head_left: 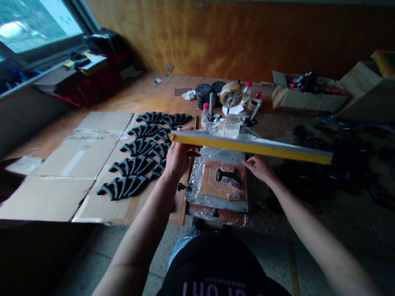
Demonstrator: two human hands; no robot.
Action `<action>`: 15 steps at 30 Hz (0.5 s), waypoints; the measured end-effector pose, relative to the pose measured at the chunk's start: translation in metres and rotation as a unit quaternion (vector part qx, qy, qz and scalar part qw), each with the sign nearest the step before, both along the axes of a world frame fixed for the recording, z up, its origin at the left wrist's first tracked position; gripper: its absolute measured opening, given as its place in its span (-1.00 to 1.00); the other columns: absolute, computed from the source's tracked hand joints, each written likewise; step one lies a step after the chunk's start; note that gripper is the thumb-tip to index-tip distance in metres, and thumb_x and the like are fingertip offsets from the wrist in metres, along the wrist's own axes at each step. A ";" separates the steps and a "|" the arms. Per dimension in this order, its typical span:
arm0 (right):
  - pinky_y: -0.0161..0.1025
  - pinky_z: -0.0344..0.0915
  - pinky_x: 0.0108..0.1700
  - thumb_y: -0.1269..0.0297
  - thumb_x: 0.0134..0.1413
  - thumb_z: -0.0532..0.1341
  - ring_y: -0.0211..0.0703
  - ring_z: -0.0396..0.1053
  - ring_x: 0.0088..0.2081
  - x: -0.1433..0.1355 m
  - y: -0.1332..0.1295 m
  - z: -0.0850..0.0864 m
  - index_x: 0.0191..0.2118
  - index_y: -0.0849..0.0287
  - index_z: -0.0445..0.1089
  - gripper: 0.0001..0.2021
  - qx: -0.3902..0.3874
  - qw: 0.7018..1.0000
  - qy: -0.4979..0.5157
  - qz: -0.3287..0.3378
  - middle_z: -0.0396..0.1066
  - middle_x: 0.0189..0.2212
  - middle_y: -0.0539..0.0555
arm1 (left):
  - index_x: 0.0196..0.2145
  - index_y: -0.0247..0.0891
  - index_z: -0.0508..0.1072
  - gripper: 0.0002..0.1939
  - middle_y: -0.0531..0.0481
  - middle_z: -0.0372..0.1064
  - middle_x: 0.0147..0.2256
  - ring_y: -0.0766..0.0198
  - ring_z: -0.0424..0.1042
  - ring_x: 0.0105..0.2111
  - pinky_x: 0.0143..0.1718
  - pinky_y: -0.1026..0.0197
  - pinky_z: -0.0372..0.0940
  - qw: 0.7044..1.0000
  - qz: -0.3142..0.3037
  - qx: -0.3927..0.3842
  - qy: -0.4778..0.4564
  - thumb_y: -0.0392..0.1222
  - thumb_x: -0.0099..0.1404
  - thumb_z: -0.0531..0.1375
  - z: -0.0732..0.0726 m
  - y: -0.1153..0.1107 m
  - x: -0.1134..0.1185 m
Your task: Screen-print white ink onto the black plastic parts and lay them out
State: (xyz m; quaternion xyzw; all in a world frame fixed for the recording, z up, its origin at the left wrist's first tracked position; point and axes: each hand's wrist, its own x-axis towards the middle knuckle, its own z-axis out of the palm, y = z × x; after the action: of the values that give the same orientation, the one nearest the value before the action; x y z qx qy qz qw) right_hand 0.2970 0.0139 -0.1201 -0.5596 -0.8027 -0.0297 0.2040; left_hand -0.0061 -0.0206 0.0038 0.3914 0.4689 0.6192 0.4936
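Note:
A long screen frame (250, 147) with a yellow front edge spans the space above the work plate, tilted slightly down to the right. My left hand (177, 158) is closed around its left end, with fingers above and below the edge. Under the frame, a black curved handle-like part (228, 175) lies on a brown block (210, 184) on the metal base plate (221, 204). My right hand (260, 167) is just right of the plate, its fingers loosely bent and apart from the black part. No object shows in it.
Rows of black curved parts (126, 184) lie on cardboard (61, 158) at the left. More dark parts (335, 164) are heaped at the right. Behind the frame stand black tubs (203, 95), a tape roll (231, 94), bottles (246, 92) and an open carton (311, 98).

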 end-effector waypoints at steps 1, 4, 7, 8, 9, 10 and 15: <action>-0.39 0.38 -0.32 0.27 0.20 0.17 -0.30 0.39 -0.44 -0.011 -0.011 -0.012 -0.49 0.26 0.44 -0.73 -0.034 0.999 -0.006 0.019 0.48 -0.51 0.05 | -0.03 -0.24 0.36 -0.39 -0.06 0.47 -0.27 0.30 0.47 -0.38 -0.42 0.29 0.35 1.000 -0.006 0.001 -0.003 0.34 0.27 0.00 0.004 0.006 0.002; -0.27 0.32 -0.13 0.23 0.11 0.29 -0.09 0.43 -0.19 -0.045 -0.034 -0.031 -0.33 0.24 0.43 -0.84 -0.157 0.987 -0.030 0.027 0.49 -0.29 0.19 | 0.09 -0.17 0.25 -0.37 -0.10 0.50 -0.17 0.26 0.50 -0.29 -0.41 0.29 0.36 1.000 0.010 -0.002 -0.016 0.33 0.27 0.00 -0.003 0.003 0.011; -0.25 0.26 -0.21 0.25 0.25 0.15 -0.07 0.42 -0.24 -0.072 -0.049 -0.024 -0.18 0.25 0.35 -0.83 -0.241 0.970 0.011 -0.040 0.47 -0.30 0.21 | 0.05 -0.26 0.30 -0.35 -0.21 0.51 -0.16 0.18 0.52 -0.33 -0.50 0.28 0.34 0.988 -0.060 -0.137 -0.033 0.32 0.24 0.07 -0.036 -0.032 0.028; -0.25 0.25 -0.23 0.25 0.26 0.13 -0.07 0.42 -0.25 -0.081 -0.056 -0.019 -0.17 0.24 0.33 -0.84 -0.239 0.969 0.038 -0.049 0.47 -0.30 0.20 | 0.01 -0.31 0.34 -0.34 -0.26 0.51 -0.16 0.13 0.53 -0.33 -0.52 0.26 0.34 0.969 -0.119 -0.213 -0.039 0.33 0.21 0.10 -0.051 -0.049 0.036; -0.24 0.25 -0.23 0.24 0.25 0.13 -0.06 0.41 -0.24 -0.089 -0.064 -0.014 -0.17 0.23 0.32 -0.84 -0.223 0.972 0.063 -0.036 0.46 -0.29 0.20 | -0.01 -0.32 0.36 -0.33 -0.30 0.50 -0.14 0.08 0.53 -0.30 -0.52 0.23 0.35 0.942 -0.172 -0.284 -0.050 0.33 0.19 0.12 -0.066 -0.065 0.042; -0.23 0.25 -0.20 0.24 0.24 0.15 -0.06 0.40 -0.21 -0.097 -0.071 -0.010 -0.19 0.21 0.32 -0.86 -0.202 0.976 0.085 0.004 0.46 -0.28 0.19 | -0.04 -0.31 0.37 -0.36 -0.30 0.48 -0.11 0.05 0.53 -0.25 -0.48 0.21 0.38 0.926 -0.188 -0.321 -0.068 0.32 0.20 0.11 -0.080 -0.080 0.048; -0.29 0.24 -0.09 0.41 0.24 0.10 -0.20 0.37 -0.15 -0.079 -0.064 -0.014 -0.23 0.13 0.41 -0.86 -0.183 0.955 0.135 0.192 0.45 -0.23 0.06 | -0.19 -0.30 0.38 -0.57 -0.19 0.50 -0.18 0.18 0.54 -0.32 -0.42 0.25 0.38 0.927 -0.076 -0.361 -0.063 0.15 0.26 0.14 -0.130 -0.122 0.014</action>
State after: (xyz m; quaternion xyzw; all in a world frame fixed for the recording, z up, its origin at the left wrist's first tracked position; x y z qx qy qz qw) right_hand 0.2180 -0.0504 -0.1336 -0.4219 -0.8516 0.2330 0.2061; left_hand 0.0081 -0.1422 -0.1266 0.1809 0.5978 0.3919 0.6755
